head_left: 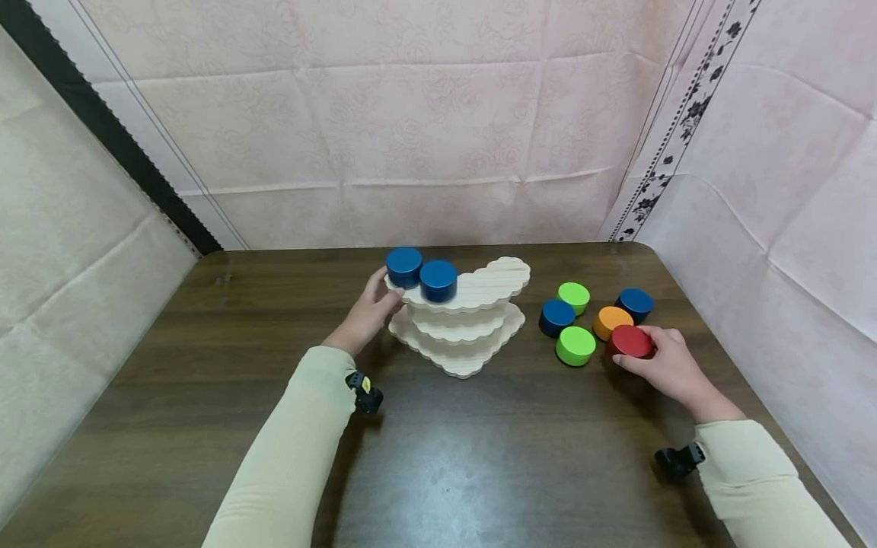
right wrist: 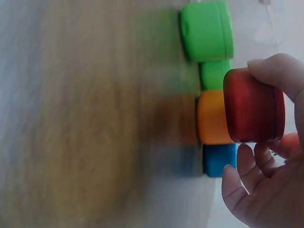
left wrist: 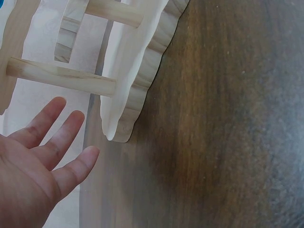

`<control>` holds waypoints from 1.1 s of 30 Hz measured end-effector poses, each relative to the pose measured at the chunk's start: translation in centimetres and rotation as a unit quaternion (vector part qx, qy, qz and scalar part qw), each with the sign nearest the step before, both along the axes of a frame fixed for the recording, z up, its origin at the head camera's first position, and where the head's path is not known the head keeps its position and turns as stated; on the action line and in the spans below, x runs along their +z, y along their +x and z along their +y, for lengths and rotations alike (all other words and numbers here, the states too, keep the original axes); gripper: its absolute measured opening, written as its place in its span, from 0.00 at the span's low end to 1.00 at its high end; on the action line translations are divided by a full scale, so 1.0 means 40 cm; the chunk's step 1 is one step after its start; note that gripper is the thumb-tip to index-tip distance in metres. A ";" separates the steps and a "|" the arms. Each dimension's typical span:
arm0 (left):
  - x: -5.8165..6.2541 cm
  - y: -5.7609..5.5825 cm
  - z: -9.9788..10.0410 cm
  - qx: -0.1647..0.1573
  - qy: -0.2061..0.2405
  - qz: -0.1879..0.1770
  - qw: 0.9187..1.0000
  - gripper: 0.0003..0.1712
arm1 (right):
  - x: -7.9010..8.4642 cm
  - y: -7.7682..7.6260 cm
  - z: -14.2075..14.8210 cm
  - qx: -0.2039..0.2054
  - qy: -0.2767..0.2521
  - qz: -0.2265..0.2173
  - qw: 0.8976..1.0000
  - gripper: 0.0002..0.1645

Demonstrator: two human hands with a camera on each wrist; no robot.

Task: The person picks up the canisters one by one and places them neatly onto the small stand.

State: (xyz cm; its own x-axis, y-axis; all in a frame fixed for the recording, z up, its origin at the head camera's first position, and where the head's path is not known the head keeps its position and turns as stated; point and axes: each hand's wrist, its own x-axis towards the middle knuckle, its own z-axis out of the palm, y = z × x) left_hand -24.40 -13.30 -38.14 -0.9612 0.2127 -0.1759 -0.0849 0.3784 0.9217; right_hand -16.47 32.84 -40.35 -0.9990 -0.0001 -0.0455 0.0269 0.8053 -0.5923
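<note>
Currently | red cylinder [head_left: 630, 342] pinched by right hand [head_left: 668, 367] near right edge of table [head_left: 493, 464] | wooden stand [head_left: 457, 327] touched by left hand [head_left: 371, 310]; clamping cannot be told

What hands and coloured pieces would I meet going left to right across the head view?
Left hand, left blue piece on the stand, right blue piece on the stand, leftmost blue piece on the table, nearer green piece, orange piece, red piece, right hand.
</note>
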 end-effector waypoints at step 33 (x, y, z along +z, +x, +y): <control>0.001 -0.001 -0.001 -0.001 0.009 -0.003 1.000 0.40 | 0.138 -0.055 -0.239 0.050 -0.038 0.055 0.997 0.42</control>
